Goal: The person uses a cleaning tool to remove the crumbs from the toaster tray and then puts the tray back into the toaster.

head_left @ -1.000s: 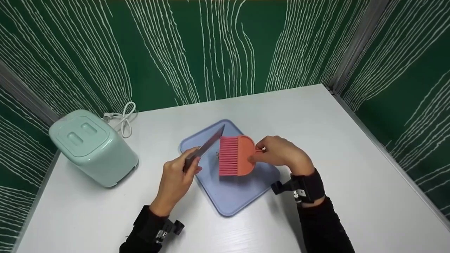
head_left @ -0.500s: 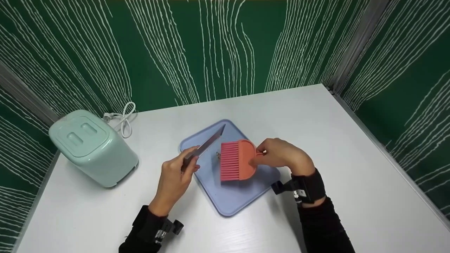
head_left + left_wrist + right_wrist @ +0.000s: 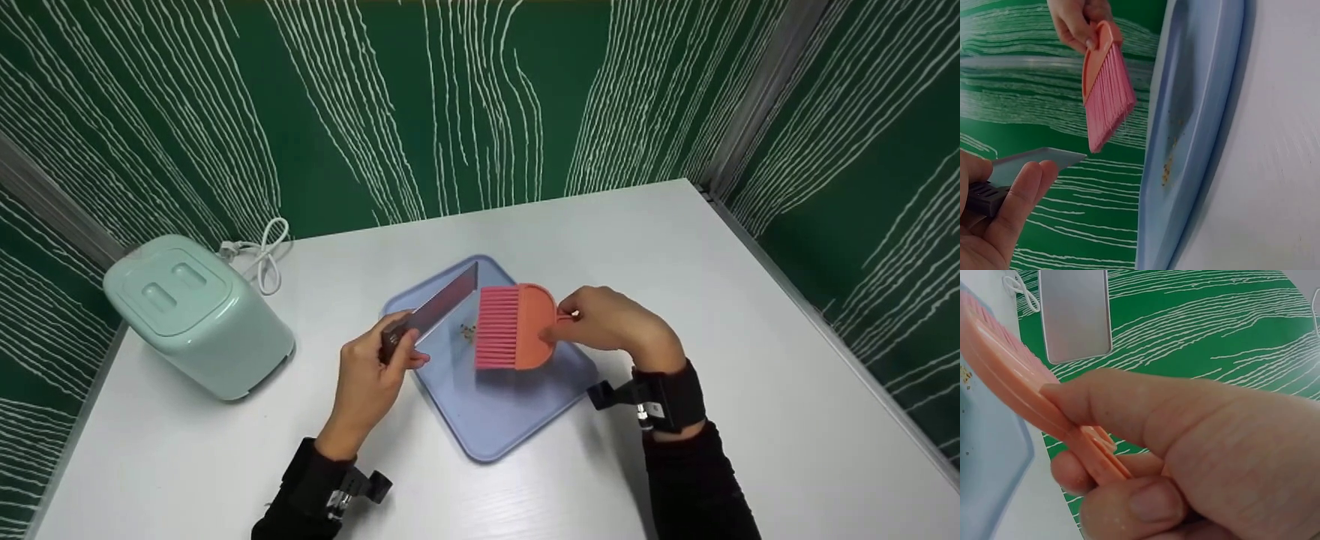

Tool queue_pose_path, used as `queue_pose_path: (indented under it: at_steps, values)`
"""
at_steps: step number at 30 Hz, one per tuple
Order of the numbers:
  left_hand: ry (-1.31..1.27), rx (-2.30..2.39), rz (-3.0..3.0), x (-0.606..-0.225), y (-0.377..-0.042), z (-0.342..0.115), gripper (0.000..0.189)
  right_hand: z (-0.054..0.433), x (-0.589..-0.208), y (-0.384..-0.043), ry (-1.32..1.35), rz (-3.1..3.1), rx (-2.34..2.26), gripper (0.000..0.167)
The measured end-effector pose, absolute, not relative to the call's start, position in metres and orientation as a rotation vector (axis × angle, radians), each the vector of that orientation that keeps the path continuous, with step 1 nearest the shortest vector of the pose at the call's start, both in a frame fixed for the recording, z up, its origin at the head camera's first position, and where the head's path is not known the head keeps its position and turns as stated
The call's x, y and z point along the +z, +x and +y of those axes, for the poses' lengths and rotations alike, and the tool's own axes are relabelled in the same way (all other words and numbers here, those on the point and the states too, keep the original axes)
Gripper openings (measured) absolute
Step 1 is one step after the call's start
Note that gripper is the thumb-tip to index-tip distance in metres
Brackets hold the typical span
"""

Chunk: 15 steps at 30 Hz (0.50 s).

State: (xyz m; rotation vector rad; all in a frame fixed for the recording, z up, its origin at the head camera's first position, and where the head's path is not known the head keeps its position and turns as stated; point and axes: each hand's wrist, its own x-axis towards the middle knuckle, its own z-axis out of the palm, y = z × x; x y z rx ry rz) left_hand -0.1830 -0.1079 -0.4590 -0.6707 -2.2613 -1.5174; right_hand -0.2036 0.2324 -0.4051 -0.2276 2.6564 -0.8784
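My left hand (image 3: 371, 375) grips the dark handle of a broad-bladed kitchen knife (image 3: 448, 298), its blade tilted up and away over the tray. In the right wrist view a flat grey face of the knife (image 3: 1075, 318) shows. My right hand (image 3: 619, 322) pinches the short handle of an orange hand brush (image 3: 517, 328), whose pink bristles point left towards the blade. Brush and knife are apart; the left wrist view shows the brush (image 3: 1109, 95) raised above the tray. Below them lies a blue tray (image 3: 491, 431) with small tan crumbs (image 3: 1167, 171) on its surface.
A mint-green toaster-like appliance (image 3: 202, 315) stands at the left of the white table (image 3: 750, 360). Its white cord (image 3: 266, 255) lies coiled behind it. Green walls with white streaks enclose the table at the back and sides.
The brush dips towards me, then rises and shifts right, baring more of the crumbs. The knife has turned so that more of its blade face shows. The tray stays put.
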Motion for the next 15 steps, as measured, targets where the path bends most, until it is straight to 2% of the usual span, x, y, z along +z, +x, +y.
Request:
queue_pose_path:
  at_steps: [9,15]
  values:
    - [-0.632,-1.667,-2.256,-0.459,-0.184,-0.110,0.029,0.242,-0.406,-0.207,-0.208,2.711,-0.935,0.027]
    - [-0.604,-1.732,-2.262,-0.459,-0.183,-0.111,0.028,0.251,-0.407,-0.209,-0.159,2.735,-0.956,0.033]
